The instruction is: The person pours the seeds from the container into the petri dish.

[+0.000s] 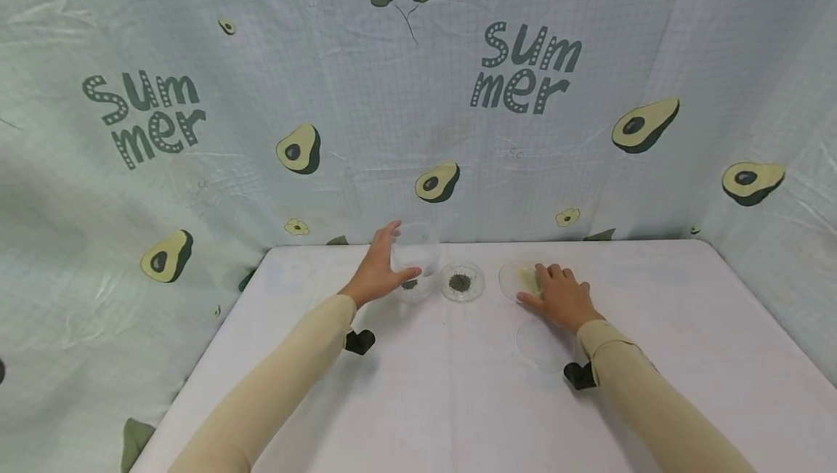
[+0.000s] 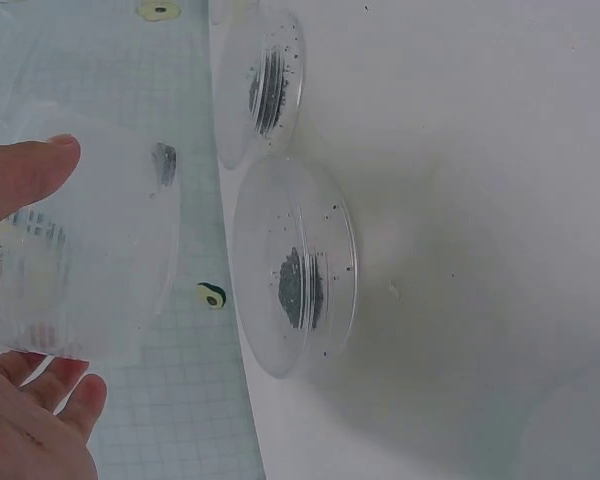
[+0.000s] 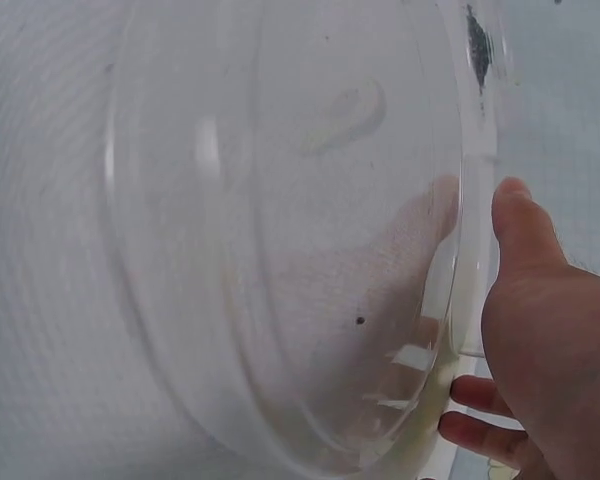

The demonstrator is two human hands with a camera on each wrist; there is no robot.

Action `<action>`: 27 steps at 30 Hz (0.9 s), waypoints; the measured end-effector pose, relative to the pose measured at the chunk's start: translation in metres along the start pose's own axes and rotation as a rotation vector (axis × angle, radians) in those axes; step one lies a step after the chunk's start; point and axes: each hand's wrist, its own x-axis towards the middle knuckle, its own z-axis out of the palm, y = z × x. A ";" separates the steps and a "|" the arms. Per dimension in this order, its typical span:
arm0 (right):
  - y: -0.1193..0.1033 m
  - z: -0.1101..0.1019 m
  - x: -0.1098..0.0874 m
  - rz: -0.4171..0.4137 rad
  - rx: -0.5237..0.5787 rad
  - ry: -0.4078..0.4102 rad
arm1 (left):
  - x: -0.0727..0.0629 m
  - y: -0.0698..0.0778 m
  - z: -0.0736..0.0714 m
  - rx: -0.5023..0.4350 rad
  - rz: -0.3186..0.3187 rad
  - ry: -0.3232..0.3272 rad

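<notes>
My left hand (image 1: 379, 271) holds a clear cylinder-shaped container (image 1: 418, 242) at the back of the table, its thumb on one side and the other fingers round the other. Just below it stands a petri dish (image 2: 295, 285) with a small heap of dark flakes. To its right is a second petri dish (image 1: 462, 283), also with dark flakes. My right hand (image 1: 561, 296) grips a clear petri dish (image 1: 513, 280) with something pale yellow in it, thumb at the near edge. Nearer the person, a round clear dish or lid (image 1: 539, 346) lies beside the right wrist.
A white-covered table (image 1: 405, 400) carries everything. Behind it hangs a pale curtain (image 1: 366, 95) printed with avocados and lettering. Black wrist-camera mounts (image 1: 360, 342) stick out below both sleeves. In the left wrist view a few dark specks lie about the dishes.
</notes>
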 end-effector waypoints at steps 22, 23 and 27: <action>-0.002 -0.008 0.003 0.027 0.017 -0.045 | 0.011 0.011 0.015 -0.006 0.065 -0.020; -0.002 -0.009 0.003 0.029 0.017 -0.052 | 0.012 0.012 0.015 -0.006 0.065 -0.021; -0.004 -0.010 0.004 0.029 0.016 -0.072 | 0.013 0.014 0.017 -0.006 0.074 -0.023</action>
